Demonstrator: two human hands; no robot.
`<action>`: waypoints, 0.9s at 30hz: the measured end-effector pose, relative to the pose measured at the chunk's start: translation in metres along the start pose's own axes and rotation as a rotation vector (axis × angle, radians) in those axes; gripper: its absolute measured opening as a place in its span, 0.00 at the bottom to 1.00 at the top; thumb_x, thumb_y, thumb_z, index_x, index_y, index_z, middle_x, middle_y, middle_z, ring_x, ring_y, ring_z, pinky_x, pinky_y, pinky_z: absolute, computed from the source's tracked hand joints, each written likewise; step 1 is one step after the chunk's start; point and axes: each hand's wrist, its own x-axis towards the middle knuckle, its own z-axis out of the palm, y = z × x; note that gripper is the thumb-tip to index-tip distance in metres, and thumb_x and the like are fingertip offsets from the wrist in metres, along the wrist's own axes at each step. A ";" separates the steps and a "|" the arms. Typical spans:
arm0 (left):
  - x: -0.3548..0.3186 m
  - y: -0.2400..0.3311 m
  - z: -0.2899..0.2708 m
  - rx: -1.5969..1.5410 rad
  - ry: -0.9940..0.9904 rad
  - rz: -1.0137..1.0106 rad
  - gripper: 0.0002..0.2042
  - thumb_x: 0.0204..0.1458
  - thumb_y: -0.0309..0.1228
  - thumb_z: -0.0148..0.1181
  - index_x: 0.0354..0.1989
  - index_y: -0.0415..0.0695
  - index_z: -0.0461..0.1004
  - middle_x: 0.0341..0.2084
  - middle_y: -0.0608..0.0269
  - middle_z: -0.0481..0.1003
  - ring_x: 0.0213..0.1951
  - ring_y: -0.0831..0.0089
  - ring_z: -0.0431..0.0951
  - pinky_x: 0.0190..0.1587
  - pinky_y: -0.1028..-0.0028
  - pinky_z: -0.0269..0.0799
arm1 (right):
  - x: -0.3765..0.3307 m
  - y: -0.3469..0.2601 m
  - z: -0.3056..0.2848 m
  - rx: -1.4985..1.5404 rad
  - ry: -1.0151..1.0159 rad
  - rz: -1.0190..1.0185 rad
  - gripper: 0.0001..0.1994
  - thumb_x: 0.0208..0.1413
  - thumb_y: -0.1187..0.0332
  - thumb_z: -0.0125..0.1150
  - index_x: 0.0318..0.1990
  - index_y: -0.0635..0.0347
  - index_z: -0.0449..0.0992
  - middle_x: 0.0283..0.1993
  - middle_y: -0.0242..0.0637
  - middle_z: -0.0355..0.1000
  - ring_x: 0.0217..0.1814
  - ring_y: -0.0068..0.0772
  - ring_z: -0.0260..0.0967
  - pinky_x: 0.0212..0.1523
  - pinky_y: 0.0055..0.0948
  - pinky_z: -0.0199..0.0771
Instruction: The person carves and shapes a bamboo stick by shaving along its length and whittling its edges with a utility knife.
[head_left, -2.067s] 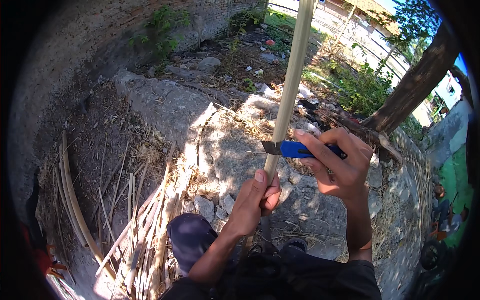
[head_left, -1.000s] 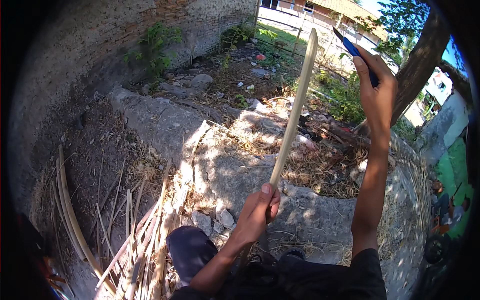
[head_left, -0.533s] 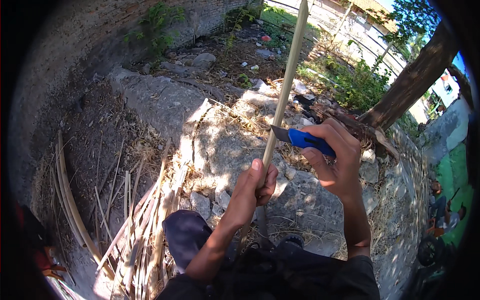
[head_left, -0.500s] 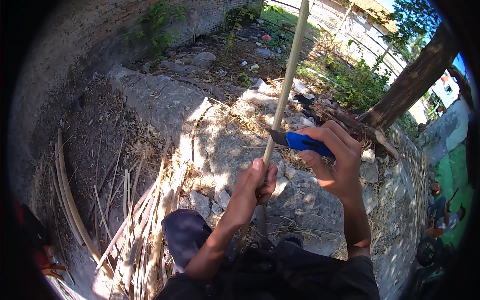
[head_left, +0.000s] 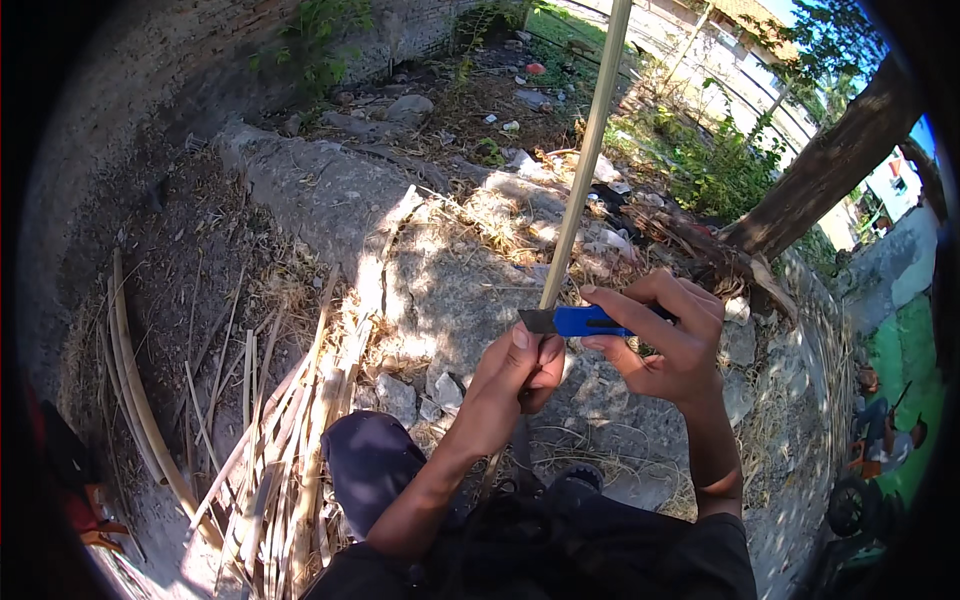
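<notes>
A long pale strip, perhaps split bamboo [head_left: 580,190], slants upward and out of the top of the view. Around its lower part my left hand [head_left: 505,380] is closed, thumb uppermost. My right hand [head_left: 668,335] grips a blue utility knife [head_left: 592,321] between thumb and fingers. The knife's dark blade [head_left: 538,321] lies across the strip, just above my left thumb. Below the left hand, the strip's lower end is mostly hidden by the hand and dark clothing.
Many cut strips [head_left: 285,470] lie in a pile at the lower left, with curved poles [head_left: 135,380] beside them. A rough stone ledge [head_left: 320,195] crosses in front. A leaning tree trunk [head_left: 840,160] stands at the right; a person [head_left: 895,450] sits at the far right.
The knife blade has come down along the strip, close to my left thumb. My right hand moved lower with it, and its fingers stretched out more along the handle.
</notes>
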 end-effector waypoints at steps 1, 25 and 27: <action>0.000 0.000 0.000 0.000 0.000 -0.001 0.26 0.72 0.59 0.32 0.36 0.50 0.61 0.21 0.76 0.55 0.20 0.85 0.50 0.22 0.78 0.45 | 0.000 0.000 0.000 0.000 0.000 0.001 0.25 0.32 0.63 0.80 0.45 0.53 0.88 0.27 0.30 0.73 0.23 0.27 0.69 0.24 0.28 0.67; 0.001 0.006 0.011 0.046 0.014 0.013 0.30 0.66 0.68 0.38 0.31 0.50 0.56 0.19 0.74 0.56 0.18 0.86 0.50 0.20 0.78 0.41 | 0.011 0.004 -0.008 -0.122 0.110 -0.040 0.24 0.40 0.54 0.79 0.47 0.49 0.88 0.27 0.26 0.70 0.23 0.24 0.67 0.24 0.26 0.66; 0.001 0.003 0.011 0.060 0.017 0.026 0.31 0.66 0.69 0.38 0.31 0.50 0.56 0.19 0.75 0.55 0.18 0.85 0.50 0.20 0.78 0.41 | 0.010 0.007 -0.007 -0.154 0.122 -0.049 0.24 0.40 0.54 0.79 0.48 0.49 0.88 0.27 0.26 0.71 0.23 0.23 0.66 0.24 0.26 0.65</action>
